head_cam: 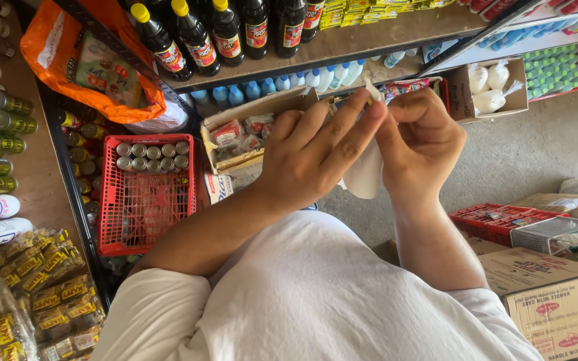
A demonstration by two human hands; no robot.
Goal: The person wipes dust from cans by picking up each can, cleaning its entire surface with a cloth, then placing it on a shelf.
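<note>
A small white plastic bag (364, 175) is being held up in front of the shelves, its twisted neck (371, 88) pinched between the fingers of the left hand (312, 157) and the right hand (417, 144), both clamped on it. The neck is judged as being tied or untied; which cannot be told. Similar filled white bags (488, 90) are lying in a cardboard box (518, 99). Dark bottles (199, 37) with yellow caps are standing on the shelf (369, 37) above. Cans are sitting in a red crate (143, 207).
</note>
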